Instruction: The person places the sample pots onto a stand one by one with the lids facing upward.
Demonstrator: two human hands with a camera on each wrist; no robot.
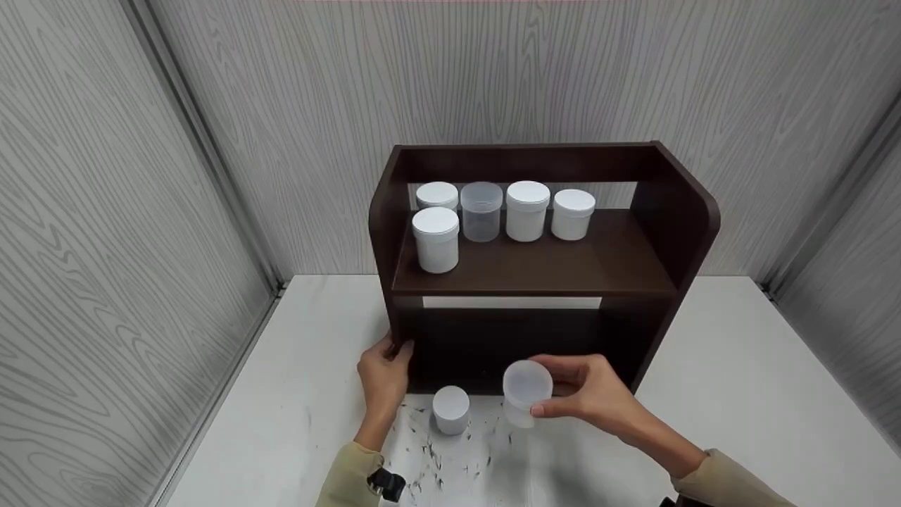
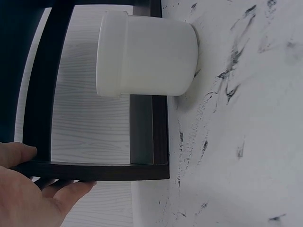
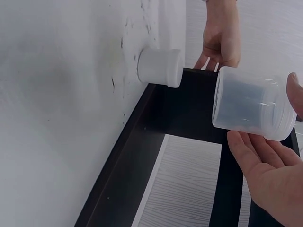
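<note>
My right hand (image 1: pixel 595 398) holds a translucent lidded jar (image 1: pixel 526 391) by its side, raised above the white table in front of the dark brown shelf (image 1: pixel 535 282). In the right wrist view the thumb and fingers lie on opposite sides of that clear jar (image 3: pixel 246 104). My left hand (image 1: pixel 385 377) grips the shelf's left side panel low down, thumb on one face and fingers on the other. Between the hands, a white lidded jar (image 1: pixel 451 410) stands upright on the table, close to the shelf's front edge. It also appears in the left wrist view as a white jar (image 2: pixel 151 54).
On the upper shelf board stand several white jars (image 1: pixel 436 243) and one translucent jar (image 1: pixel 481 215), mostly toward the left. The white table (image 1: pixel 295 422) carries dark scuff marks. Grey wood-grain panels (image 1: pixel 493 70) enclose the back and sides.
</note>
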